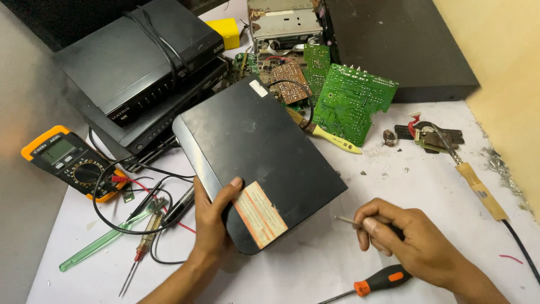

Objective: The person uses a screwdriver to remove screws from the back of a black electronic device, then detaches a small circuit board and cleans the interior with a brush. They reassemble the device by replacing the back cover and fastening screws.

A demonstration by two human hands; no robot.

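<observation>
Multimeter (70,162) left of set-top box (259,163); circuit board (351,101) behind it.

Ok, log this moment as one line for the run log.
left hand: gripping edge of black box | right hand: holding thin metal tool | nearby: orange-handled screwdriver, multimeter, green circuit board

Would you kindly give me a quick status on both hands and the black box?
Left hand gripping black box at near edge. Right hand holding thin metal tool, clear of box. Orange-handled screwdriver lying beside right wrist.
</observation>
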